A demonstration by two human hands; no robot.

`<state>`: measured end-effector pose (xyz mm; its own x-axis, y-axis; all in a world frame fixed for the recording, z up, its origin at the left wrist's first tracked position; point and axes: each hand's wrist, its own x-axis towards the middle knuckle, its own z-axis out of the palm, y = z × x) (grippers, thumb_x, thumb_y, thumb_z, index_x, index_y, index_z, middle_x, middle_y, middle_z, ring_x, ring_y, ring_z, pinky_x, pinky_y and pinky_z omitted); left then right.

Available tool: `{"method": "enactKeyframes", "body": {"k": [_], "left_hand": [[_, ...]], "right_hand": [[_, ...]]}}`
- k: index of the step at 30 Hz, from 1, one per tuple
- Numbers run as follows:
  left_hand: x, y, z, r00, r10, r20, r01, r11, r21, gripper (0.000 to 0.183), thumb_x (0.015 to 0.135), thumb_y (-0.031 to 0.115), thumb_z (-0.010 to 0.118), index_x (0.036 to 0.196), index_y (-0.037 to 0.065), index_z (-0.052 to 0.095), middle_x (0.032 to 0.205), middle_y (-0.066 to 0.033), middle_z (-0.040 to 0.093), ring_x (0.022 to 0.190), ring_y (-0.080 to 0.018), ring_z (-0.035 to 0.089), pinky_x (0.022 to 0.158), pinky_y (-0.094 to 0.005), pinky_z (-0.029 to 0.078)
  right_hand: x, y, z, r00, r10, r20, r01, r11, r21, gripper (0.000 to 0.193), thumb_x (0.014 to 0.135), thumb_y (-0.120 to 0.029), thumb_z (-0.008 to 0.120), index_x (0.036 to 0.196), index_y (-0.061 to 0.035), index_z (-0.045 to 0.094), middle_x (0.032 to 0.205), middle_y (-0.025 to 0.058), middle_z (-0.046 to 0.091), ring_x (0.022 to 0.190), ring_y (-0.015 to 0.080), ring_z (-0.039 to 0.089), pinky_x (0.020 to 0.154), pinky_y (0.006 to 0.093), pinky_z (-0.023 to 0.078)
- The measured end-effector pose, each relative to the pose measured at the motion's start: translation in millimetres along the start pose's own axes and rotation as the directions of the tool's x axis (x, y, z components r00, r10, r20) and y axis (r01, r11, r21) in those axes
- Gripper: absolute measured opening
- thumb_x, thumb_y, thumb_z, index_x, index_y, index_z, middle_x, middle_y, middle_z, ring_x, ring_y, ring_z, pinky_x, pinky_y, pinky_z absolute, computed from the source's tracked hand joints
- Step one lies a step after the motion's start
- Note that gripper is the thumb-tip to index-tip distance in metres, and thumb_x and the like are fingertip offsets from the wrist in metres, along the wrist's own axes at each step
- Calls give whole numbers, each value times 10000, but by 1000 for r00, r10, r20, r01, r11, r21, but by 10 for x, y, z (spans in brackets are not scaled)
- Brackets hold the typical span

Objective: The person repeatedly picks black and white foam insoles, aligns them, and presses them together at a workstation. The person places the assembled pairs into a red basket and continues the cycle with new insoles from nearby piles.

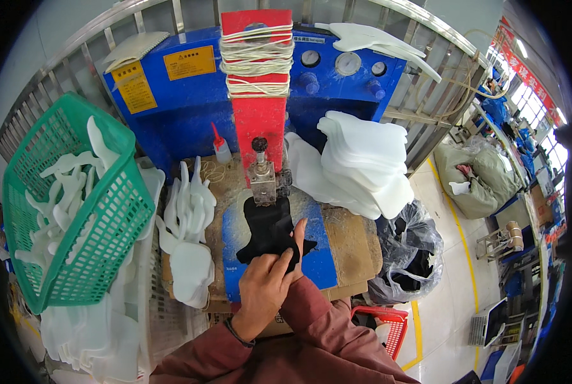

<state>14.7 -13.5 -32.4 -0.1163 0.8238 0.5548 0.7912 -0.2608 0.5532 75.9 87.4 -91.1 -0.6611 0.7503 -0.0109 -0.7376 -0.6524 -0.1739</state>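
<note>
A black, flat, shaped piece (pixel 270 227) lies on the blue work plate (pixel 314 262), just below the metal press head (pixel 262 179) of a blue and red machine. My left hand (pixel 263 288) rests on the near edge of the black piece, with its fingers curled on it. My right hand (pixel 300 240) is mostly hidden under the left. Its fingers stretch up along the right side of the same piece, and both hands hold it on the plate.
A green basket (pixel 107 230) of white cut shapes tilts at the left. More white shapes (pixel 190 256) lie beside the plate, and a tall stack of white sheets (pixel 362 166) stands to the right. A black bag (pixel 404 256) and a red basket (pixel 388 326) sit on the floor.
</note>
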Motion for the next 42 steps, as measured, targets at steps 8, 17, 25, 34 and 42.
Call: {"method": "enactKeyframes", "body": {"k": [8, 17, 25, 34, 42], "left_hand": [[-34, -275, -47, 976, 208, 72, -206, 978, -35, 391, 756, -32, 723, 1131, 75, 756, 998, -63, 610, 915, -264, 652, 777, -362, 563], [210, -301, -47, 974, 226, 15, -225, 973, -43, 474, 707, -67, 736, 1171, 29, 743, 1063, -98, 607, 988, -313, 632, 853, -403, 543], [269, -345, 119, 951, 299, 81, -297, 954, -35, 380, 814, 19, 684, 1192, 0, 718, 1100, -102, 582, 997, -285, 639, 896, -386, 550], [296, -348, 164, 943, 301, 142, -299, 954, -33, 376, 853, 56, 681, 1225, 15, 711, 1128, -90, 586, 1038, -273, 638, 907, -383, 544], [301, -416, 49, 974, 217, 65, -220, 975, 29, 309, 827, 8, 708, 1132, 20, 758, 1012, -92, 623, 916, -277, 658, 807, -382, 555]], "right_hand": [[124, -62, -53, 993, -49, -109, 44, 998, -50, 933, 964, -841, 326, 1591, -158, 428, 1565, 107, 510, 1352, 304, 543, 1119, 531, 448], [416, -106, -97, 999, -29, -40, 32, 997, 66, 874, 950, -838, 398, 1361, -97, 612, 1198, 143, 693, 1074, 314, 662, 985, 450, 533], [411, -370, -16, 995, -92, -36, 93, 995, 39, 875, 945, -841, 403, 1345, -94, 621, 1168, 144, 699, 1049, 312, 666, 964, 451, 540], [407, -417, 45, 991, -127, -51, 128, 992, 14, 877, 940, -845, 409, 1327, -90, 632, 1134, 145, 705, 1020, 309, 669, 940, 452, 549], [591, -151, 113, 989, -68, -131, 62, 997, -46, 878, 936, -848, 414, 1310, -87, 641, 1104, 146, 711, 995, 306, 673, 919, 453, 556]]}}
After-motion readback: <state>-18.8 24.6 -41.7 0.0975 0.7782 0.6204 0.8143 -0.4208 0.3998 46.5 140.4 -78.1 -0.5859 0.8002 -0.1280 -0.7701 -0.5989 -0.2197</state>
